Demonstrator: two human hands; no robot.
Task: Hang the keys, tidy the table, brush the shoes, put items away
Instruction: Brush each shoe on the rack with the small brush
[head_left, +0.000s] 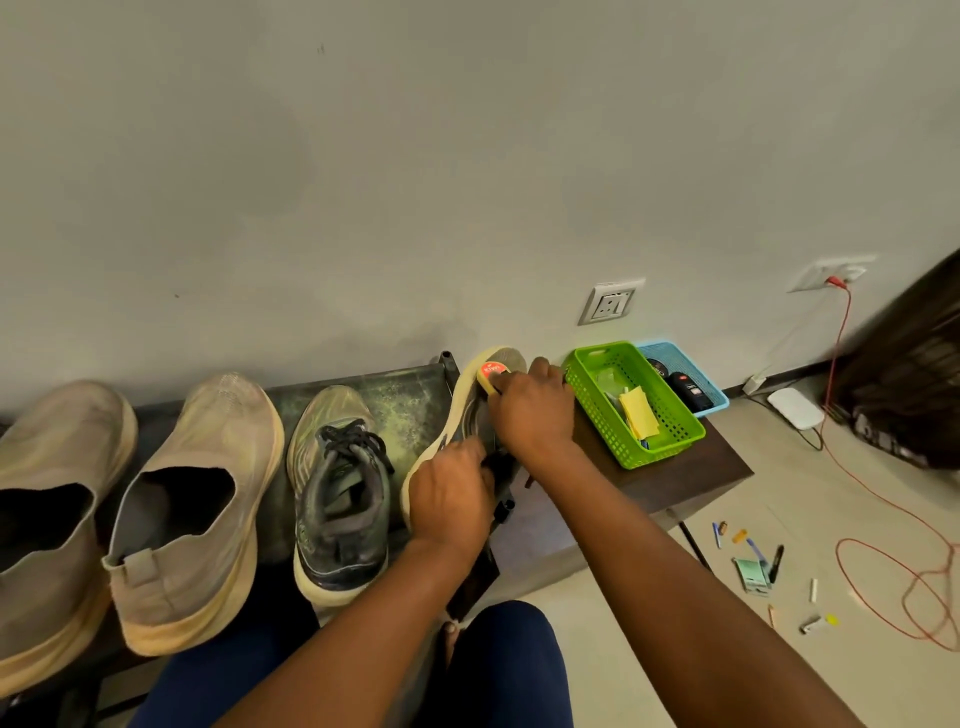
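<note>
I see the grey sneaker (470, 415) tipped on its side at the rack's (410, 400) right end, touching the green basket's (631, 402) table. My left hand (449, 501) is closed on its heel end. My right hand (535, 410) clamps the yellow sponge (491, 375) against its toe. Bare floor lies right of the sneaker.

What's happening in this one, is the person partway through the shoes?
Yes. The left hand steadies a grey sneaker tipped on its side on the low rack, while the right hand presses a yellow shoe-polish sponge against its toe. Its mate and two beige slip-ons sit alongside. Pens and scraps lie on the floor.
</note>
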